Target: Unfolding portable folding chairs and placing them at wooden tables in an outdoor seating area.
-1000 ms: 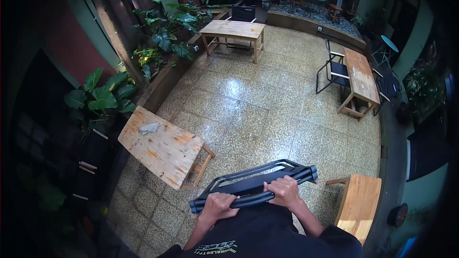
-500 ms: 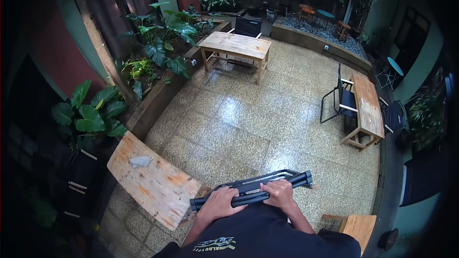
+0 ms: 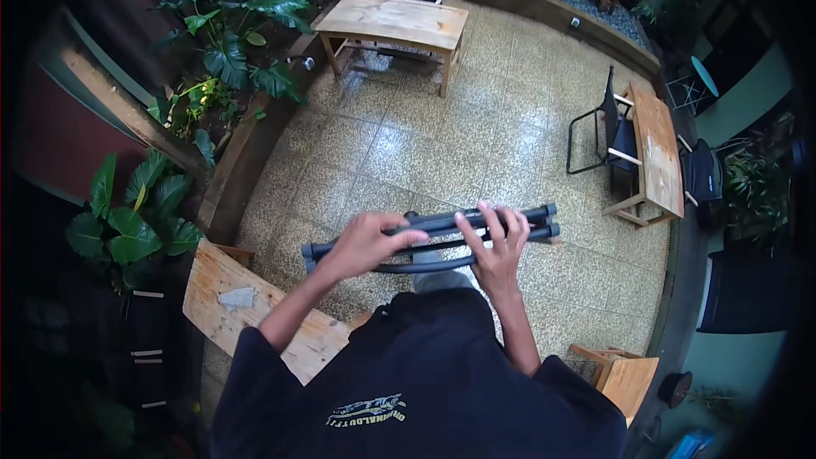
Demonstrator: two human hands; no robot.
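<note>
Held out in front of my body is a black folding chair [image 3: 425, 268], folded flat so that its tubes lie close together, running left to right. My left hand [image 3: 361, 246] wraps its fingers over the tubes toward their left end. My right hand [image 3: 497, 251] grips them right of the middle, fingers somewhat spread across the top tubes. Capped tube ends stick out beyond both hands. Part of the chair's underside is hidden by my hands and by the tubes themselves.
A wooden table [image 3: 276, 336] with a grey cloth [image 3: 238, 298] stands close at my left. Farther off are another wooden table [image 3: 395, 21] and, at right, a table [image 3: 654, 149] with black chairs [image 3: 616, 132]. A wooden piece [image 3: 627, 384] stands near right; a planter wall [image 3: 246, 153] borders the left.
The folded chair has risen away from my body, farther forward, with both hands on it. My right hand's fingers now spread more over the tubes. The view has tilted downward.
</note>
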